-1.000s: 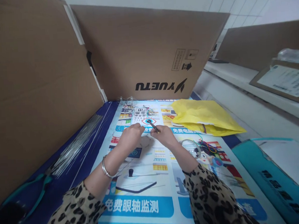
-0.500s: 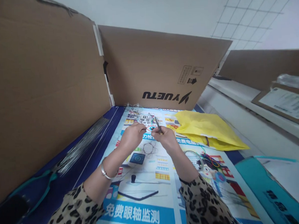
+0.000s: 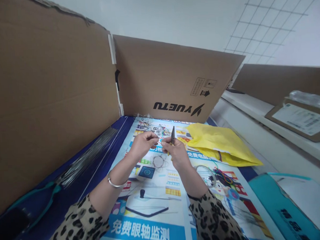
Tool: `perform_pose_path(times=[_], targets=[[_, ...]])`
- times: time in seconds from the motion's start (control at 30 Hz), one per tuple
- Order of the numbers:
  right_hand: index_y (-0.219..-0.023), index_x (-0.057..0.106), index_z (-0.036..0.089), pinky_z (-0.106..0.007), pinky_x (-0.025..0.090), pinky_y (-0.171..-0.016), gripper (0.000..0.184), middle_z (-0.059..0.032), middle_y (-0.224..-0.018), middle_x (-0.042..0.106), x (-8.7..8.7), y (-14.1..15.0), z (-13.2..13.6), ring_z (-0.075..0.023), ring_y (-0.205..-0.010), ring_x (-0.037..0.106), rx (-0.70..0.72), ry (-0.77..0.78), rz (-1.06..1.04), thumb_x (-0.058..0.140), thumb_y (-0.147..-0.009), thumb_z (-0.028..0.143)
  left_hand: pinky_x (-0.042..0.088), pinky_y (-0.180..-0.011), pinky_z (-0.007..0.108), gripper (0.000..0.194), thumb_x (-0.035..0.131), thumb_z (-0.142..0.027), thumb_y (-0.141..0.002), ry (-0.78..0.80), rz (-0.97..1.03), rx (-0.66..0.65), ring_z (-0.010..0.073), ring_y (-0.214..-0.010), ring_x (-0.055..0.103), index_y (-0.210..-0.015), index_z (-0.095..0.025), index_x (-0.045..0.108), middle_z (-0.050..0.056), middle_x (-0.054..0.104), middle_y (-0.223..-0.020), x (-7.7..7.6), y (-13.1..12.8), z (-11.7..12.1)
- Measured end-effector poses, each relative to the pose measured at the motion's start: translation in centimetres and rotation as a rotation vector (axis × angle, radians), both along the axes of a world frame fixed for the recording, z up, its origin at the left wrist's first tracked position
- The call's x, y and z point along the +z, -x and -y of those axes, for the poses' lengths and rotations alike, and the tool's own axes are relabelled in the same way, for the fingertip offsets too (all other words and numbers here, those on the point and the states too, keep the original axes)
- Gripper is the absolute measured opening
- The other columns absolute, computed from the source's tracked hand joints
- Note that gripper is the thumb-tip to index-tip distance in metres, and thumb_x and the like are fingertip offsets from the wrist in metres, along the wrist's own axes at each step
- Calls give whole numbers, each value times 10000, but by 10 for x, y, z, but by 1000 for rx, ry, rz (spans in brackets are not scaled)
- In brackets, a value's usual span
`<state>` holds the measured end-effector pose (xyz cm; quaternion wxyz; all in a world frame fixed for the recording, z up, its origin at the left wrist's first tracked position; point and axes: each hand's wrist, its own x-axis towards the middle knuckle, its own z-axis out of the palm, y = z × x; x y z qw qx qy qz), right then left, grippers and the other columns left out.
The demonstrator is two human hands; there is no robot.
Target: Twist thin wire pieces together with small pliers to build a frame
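The right hand [image 3: 176, 153] was closed around a slim dark tool [image 3: 173, 134] above the printed sheet [image 3: 141, 233], tip up, long axis nearly upright. Beside it, the left hand's [image 3: 144, 144] fingertips drew close together; on what, I couldn't tell. A yellow bag [image 3: 222, 141] lay rightward, wires [image 3: 87, 158] leftward on a blue surface [image 3: 98, 175]. Cardboard panels [image 3: 173, 74] blocked the far and left sides, before a pale wall [image 3: 157, 16].
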<state>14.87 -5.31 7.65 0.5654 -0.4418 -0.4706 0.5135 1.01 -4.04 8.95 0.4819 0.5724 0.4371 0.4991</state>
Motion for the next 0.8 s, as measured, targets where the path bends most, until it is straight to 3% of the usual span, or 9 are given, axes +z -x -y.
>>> perform_pose_path(times=[0.57, 0.8], targets=[[-686, 513, 180, -233, 370, -491, 228, 63, -538, 474, -22, 7, -4, -65, -465, 429, -98, 1, -180, 669, -571, 301, 476, -595, 242, 227, 658, -309, -606, 87, 237, -68, 80, -580, 530, -688, -129, 548, -32, 544, -619, -22, -13, -3], [-694, 513, 189, -222, 373, -475, 212, 67, -526, 478, -30, 12, -5, -68, -460, 439, -113, 0, -220, 662, -594, 303, 474, -615, 247, 223, 653, -305, -614, 91, 249, -37, 82, -592, 529, -686, -128, 539, -29, 545, -628, -26, -16, -2]])
